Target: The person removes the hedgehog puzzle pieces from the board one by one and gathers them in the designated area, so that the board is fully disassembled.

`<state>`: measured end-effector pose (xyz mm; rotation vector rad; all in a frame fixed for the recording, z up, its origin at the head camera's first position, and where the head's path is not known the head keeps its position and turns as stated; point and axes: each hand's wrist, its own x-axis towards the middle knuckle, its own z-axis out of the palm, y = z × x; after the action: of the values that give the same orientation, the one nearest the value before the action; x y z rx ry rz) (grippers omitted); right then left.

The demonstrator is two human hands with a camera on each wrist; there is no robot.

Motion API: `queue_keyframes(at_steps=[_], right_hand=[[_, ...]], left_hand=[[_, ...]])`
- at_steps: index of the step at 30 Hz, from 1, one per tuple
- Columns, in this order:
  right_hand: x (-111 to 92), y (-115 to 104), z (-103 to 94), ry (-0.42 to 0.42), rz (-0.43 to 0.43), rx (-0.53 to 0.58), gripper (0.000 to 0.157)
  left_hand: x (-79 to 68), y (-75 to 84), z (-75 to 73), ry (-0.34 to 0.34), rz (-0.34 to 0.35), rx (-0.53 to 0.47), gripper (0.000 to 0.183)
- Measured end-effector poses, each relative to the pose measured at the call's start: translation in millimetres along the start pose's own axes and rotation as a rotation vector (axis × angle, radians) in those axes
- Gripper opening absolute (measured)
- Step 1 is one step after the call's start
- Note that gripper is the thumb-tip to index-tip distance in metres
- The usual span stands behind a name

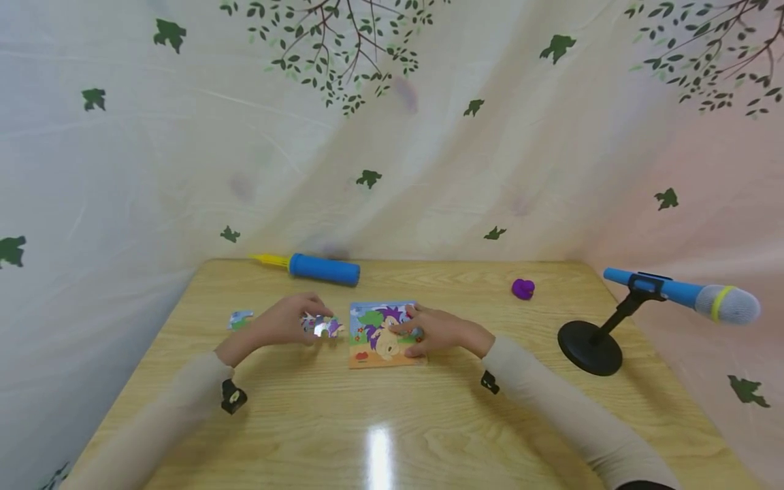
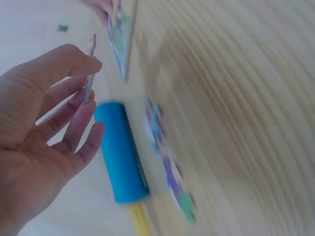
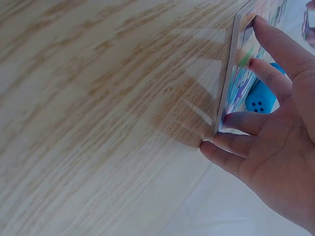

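Observation:
My left hand (image 1: 295, 320) pinches a puzzle piece (image 2: 88, 91) between thumb and fingertips, above the table; the left wrist view shows it edge-on. To its right lies a square jigsaw puzzle (image 1: 373, 340) picturing a purple-haired cartoon animal with green leaves. My right hand (image 1: 436, 328) rests on the puzzle's right side with fingers spread, the thumb (image 3: 268, 32) and index fingertip on its face and other fingertips at its edge. Loose puzzle pieces (image 2: 179, 189) lie on the table beyond my left hand, one blue-green piece (image 1: 241, 319) beside the wrist.
A blue hand pump (image 1: 324, 269) with a yellow nozzle lies along the table's back edge. Toward the back right sits a small purple toy (image 1: 523, 289). A blue microphone (image 1: 680, 292) on a black stand (image 1: 590, 348) stands at the right, its head reaching outward past the table.

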<state>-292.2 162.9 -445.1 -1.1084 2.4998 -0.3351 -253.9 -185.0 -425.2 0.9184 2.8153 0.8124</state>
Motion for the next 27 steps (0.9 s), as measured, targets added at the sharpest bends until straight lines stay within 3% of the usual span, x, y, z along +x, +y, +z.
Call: queue_keyframes(at_steps=[5, 11, 19, 27], right_hand=[[1.3, 2.1, 0.7, -0.009, 0.012, 0.001, 0.059], [1.7, 2.6, 1.3, -0.010, 0.014, 0.010, 0.060], [2.4, 2.3, 1.5, -0.005, 0.003, 0.021, 0.060], [1.2, 0.4, -0.2, -0.004, 0.011, 0.019, 0.059]], left_hand=[[-30.7, -21.8, -15.7, -0.003, -0.036, -0.001, 0.045], [-64.0, -39.9, -26.1, -0.051, -0.113, 0.065, 0.041], [-97.0, -59.7, -36.8, -0.033, -0.031, 0.169, 0.036], [-114.6, -75.0, -43.9, -0.059, -0.030, 0.170, 0.033]])
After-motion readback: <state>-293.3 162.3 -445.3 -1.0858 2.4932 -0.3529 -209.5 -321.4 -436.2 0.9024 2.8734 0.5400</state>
